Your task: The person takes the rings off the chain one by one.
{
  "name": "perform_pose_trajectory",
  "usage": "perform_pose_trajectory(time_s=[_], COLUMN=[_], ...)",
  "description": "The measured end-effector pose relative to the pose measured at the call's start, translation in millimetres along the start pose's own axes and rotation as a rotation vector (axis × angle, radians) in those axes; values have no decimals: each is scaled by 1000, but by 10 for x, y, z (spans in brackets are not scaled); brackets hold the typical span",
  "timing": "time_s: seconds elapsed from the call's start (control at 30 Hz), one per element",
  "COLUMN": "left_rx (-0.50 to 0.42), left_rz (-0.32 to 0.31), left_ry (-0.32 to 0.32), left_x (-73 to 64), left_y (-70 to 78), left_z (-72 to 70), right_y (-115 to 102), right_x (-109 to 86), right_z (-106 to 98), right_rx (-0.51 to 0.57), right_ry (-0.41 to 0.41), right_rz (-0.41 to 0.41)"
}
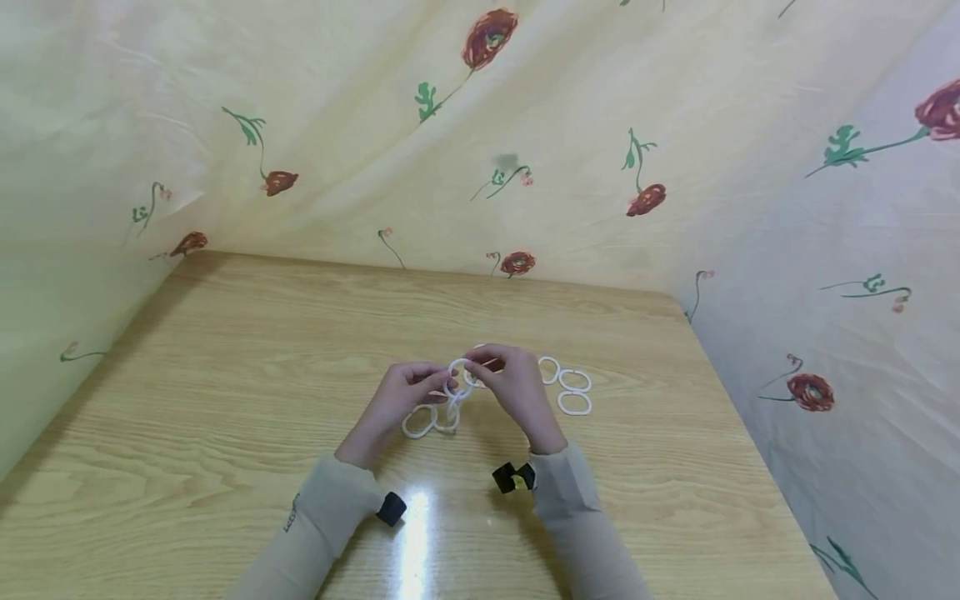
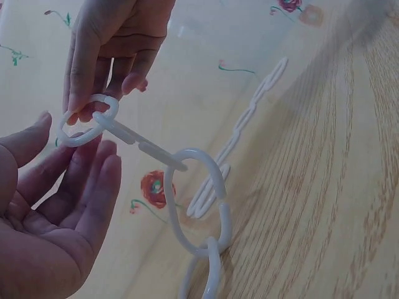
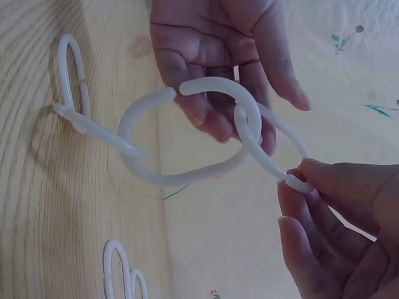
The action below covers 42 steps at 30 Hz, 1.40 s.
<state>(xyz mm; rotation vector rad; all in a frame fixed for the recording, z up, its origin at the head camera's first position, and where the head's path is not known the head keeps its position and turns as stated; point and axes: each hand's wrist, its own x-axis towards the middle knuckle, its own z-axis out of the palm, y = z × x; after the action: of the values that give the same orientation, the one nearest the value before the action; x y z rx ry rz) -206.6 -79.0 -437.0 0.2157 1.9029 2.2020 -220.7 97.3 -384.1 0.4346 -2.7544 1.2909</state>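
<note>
My right hand [image 1: 513, 387] pinches a white plastic chain link [image 3: 267, 164] between thumb and fingertips. Through it hooks a second link [image 3: 193, 175], which has a small gap in its side. More joined links trail down from there; one oval link [image 1: 407, 427] rests on the table. Close by on the left, my left hand [image 1: 405, 390] has its thumb spread away from its loosely bent fingers. In the left wrist view its fingertips [image 2: 109, 165] are just below the pinched link, and whether they touch it is unclear.
Right of my hands, several white links [image 1: 574, 413] lie on the wooden table [image 1: 262, 350]; the left wrist view shows them as a chain [image 2: 238, 128]. Another link is partly hidden behind my right hand. A flowered curtain [image 1: 337, 167] encloses the back and sides.
</note>
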Motion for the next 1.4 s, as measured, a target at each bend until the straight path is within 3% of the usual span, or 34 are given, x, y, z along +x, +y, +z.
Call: perform_pose_trajectory(time_s=[0.27,0.43,0.7,0.93,1.4], left_rx=[109,198,149,133,118], left_rz=[-26,17,53,64,70], left_ry=[-24,-84,-190,-242,-275], left_x=[-4,-12,-18,1,12], left_y=[-8,-7,-44,-83,-94], left_z=[9,11,6,0,31], right_y=[8,13,16,27,76], right_x=[-3,3,6,2,38], right_z=[-17,-21,-32,-38,-49], right_rx=[33,46,63,140,235], right_ry=[16,18,5,13,96], right_rz=[32,31,26,68,153])
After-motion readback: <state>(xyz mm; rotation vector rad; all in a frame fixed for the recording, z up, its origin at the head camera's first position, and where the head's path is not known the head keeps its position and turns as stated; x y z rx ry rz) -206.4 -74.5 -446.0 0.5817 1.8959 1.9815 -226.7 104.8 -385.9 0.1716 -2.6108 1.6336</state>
